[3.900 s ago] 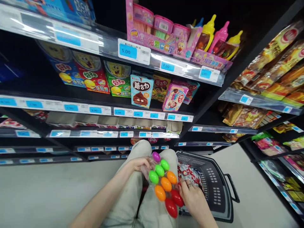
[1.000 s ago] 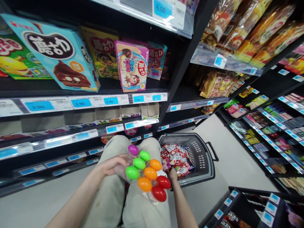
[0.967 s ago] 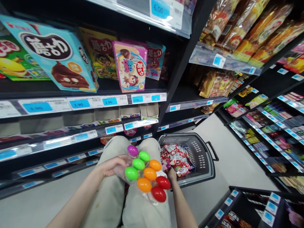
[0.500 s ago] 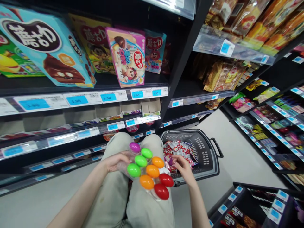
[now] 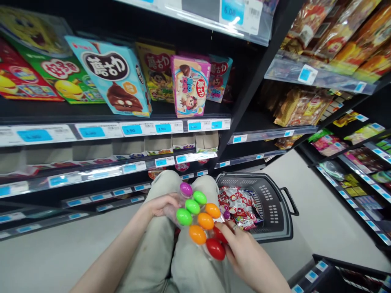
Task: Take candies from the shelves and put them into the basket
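Observation:
On my lap lies a clear plastic tray (image 5: 172,212) of glossy eggs: one purple egg (image 5: 186,189), three green eggs (image 5: 192,206), three orange eggs (image 5: 205,221) and two red ones. My left hand (image 5: 165,204) grips the tray by its left end. At the right end, the fingers of my right hand (image 5: 240,244) are closed around the upper red egg (image 5: 220,235), partly covering it. The lower red egg (image 5: 215,249) sits just beside my thumb. Another purple egg (image 5: 226,214) rests in the shopping basket (image 5: 276,238), among shiny red and silver packets (image 5: 240,203).
The dark grey basket stands on the floor right of my knees, its handle (image 5: 293,201) pointing right. Ahead, a shelf (image 5: 122,129) with price tags carries snack boxes (image 5: 113,77). Bagged breads (image 5: 302,106) fill shelves to the right. A low rack (image 5: 311,276) is at lower right.
My right hand has moved from over the basket back to the tray and closed around a red egg. A purple egg at its fingers now lies in the basket. The view has shifted left.

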A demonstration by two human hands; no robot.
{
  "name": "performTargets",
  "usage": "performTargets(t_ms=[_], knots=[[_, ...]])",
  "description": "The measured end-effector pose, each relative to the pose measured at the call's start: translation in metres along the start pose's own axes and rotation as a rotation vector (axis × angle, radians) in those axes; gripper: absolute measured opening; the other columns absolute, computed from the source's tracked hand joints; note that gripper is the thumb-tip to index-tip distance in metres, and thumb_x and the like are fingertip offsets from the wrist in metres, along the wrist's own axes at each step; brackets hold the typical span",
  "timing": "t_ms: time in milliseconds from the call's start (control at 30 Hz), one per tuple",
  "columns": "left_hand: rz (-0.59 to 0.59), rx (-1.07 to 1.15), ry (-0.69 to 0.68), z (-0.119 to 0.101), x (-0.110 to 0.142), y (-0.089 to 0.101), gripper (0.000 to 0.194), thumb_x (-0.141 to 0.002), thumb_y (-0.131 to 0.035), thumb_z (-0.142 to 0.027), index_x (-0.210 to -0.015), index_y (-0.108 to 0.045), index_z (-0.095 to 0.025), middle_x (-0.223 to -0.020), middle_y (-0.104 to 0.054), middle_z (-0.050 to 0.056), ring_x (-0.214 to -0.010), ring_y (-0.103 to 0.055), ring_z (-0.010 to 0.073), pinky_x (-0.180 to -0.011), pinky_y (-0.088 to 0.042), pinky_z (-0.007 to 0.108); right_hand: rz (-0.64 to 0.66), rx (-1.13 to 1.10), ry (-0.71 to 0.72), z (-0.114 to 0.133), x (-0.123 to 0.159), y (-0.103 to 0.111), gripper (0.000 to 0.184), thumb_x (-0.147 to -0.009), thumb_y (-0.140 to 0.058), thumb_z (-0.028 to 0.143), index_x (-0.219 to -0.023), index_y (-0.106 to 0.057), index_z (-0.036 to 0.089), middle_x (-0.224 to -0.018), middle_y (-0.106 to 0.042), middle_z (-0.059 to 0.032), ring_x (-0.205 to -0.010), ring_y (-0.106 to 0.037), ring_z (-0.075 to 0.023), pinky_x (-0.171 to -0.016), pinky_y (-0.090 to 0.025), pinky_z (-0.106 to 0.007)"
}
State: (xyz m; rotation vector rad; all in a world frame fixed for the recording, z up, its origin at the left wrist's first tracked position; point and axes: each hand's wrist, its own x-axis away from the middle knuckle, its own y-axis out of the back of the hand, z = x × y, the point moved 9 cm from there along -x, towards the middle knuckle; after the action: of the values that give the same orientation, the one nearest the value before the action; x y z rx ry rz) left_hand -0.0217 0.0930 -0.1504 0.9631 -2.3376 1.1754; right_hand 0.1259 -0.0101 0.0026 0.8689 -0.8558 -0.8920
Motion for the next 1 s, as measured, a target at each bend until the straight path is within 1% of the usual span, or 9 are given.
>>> performTargets(t_ms=[133, 333, 467, 633, 700, 767, 867, 933, 1000], knots=[[0.017, -0.022, 0.014, 0.0, 0.001, -0.002, 0.032, -0.052, -0.059, -0.007, -0.08, -0.071, -0.016, -0.073, -0.07, 0.002, -0.067, -0.063, 0.0193, -0.06, -0.049, 0.025, -0.097, 0.008, 0.104, 0.007, 0.005, -0.001, 0.053, -0.079, -0.04, 0.005, -0.13, -0.036, 0.018, -0.116, -0.051, -0.0153, -0.099, -0.056, -0.0273, -0.082, -0.052, -0.041], [0.006, -0.02, 0.004, -0.001, 0.0, -0.001, 0.029, -0.05, -0.058, -0.007, -0.075, -0.07, -0.017, -0.07, -0.069, 0.001, -0.062, -0.062, 0.017, -0.054, -0.046, 0.022, -0.249, -0.059, 0.145, 0.005, 0.011, -0.024, 0.056, -0.08, -0.036, 0.001, -0.132, -0.03, 0.017, -0.119, -0.042, -0.0161, -0.102, -0.053, -0.0243, -0.085, -0.051, -0.038], [0.037, -0.021, 0.005, 0.002, -0.003, 0.0, 0.025, -0.052, -0.059, -0.006, -0.074, -0.07, -0.014, -0.07, -0.069, 0.003, -0.059, -0.061, 0.016, -0.052, -0.047, 0.022, -0.428, -0.144, 0.239, 0.003, 0.016, -0.029, 0.052, -0.082, -0.034, 0.0, -0.129, -0.03, 0.021, -0.116, -0.04, -0.0135, -0.106, -0.048, -0.0217, -0.085, -0.051, -0.038], [0.047, -0.007, 0.001, 0.005, -0.006, 0.003, 0.023, -0.051, -0.058, -0.005, -0.07, -0.068, -0.013, -0.065, -0.068, 0.003, -0.058, -0.061, 0.0152, -0.053, -0.046, 0.021, -0.647, -0.096, 0.393, 0.01, 0.024, -0.024, 0.054, -0.083, -0.039, 0.002, -0.131, -0.03, 0.024, -0.117, -0.041, -0.0125, -0.108, -0.046, -0.0242, -0.086, -0.05, -0.044], [0.034, -0.004, -0.024, 0.003, -0.007, 0.005, 0.025, -0.052, -0.058, -0.005, -0.074, -0.068, -0.013, -0.068, -0.068, 0.003, -0.059, -0.061, 0.0154, -0.053, -0.046, 0.022, -0.654, -0.152, 0.347, 0.006, 0.021, -0.025, 0.056, -0.083, -0.039, 0.001, -0.132, -0.029, 0.027, -0.119, -0.039, -0.0109, -0.111, -0.045, -0.0232, -0.088, -0.049, -0.041], [0.029, -0.007, -0.045, 0.001, -0.007, 0.006, 0.027, -0.052, -0.058, -0.006, -0.076, -0.069, -0.015, -0.071, -0.068, 0.002, -0.061, -0.061, 0.0161, -0.055, -0.046, 0.022, -0.589, -0.26, 0.202, -0.007, 0.015, -0.031, 0.053, -0.085, -0.036, 0.004, -0.133, -0.027, 0.026, -0.121, -0.039, -0.0115, -0.113, -0.045, -0.0222, -0.09, -0.048, -0.039], [0.028, -0.016, -0.045, 0.002, -0.008, 0.007, 0.027, -0.053, -0.058, -0.007, -0.076, -0.07, -0.017, -0.074, -0.069, 0.001, -0.064, -0.062, 0.0167, -0.057, -0.046, 0.022, -0.512, -0.391, 0.014, -0.027, 0.013, -0.04, 0.044, -0.089, -0.035, 0.013, -0.132, -0.028, 0.022, -0.121, -0.044, -0.0127, -0.115, -0.044, -0.0232, -0.094, -0.045, -0.041], [0.029, -0.017, -0.04, 0.003, -0.009, 0.007, 0.028, -0.054, -0.058, -0.008, -0.077, -0.07, -0.018, -0.077, -0.069, 0.001, -0.066, -0.063, 0.017, -0.057, -0.046, 0.022, -0.536, -0.441, -0.001, -0.033, 0.017, -0.038, 0.038, -0.09, -0.035, 0.017, -0.128, -0.032, 0.023, -0.12, -0.045, -0.0113, -0.117, -0.043, -0.0231, -0.096, -0.043, -0.041], [0.029, -0.023, -0.03, 0.004, -0.009, 0.008, 0.03, -0.053, -0.059, -0.008, -0.078, -0.07, -0.018, -0.078, -0.07, 0.001, -0.067, -0.063, 0.0178, -0.058, -0.047, 0.022, -0.568, -0.481, 0.034, -0.034, 0.019, -0.034, 0.036, -0.091, -0.035, 0.018, -0.126, -0.034, 0.024, -0.118, -0.047, -0.0099, -0.114, -0.045, -0.0208, -0.095, -0.043, -0.037]])
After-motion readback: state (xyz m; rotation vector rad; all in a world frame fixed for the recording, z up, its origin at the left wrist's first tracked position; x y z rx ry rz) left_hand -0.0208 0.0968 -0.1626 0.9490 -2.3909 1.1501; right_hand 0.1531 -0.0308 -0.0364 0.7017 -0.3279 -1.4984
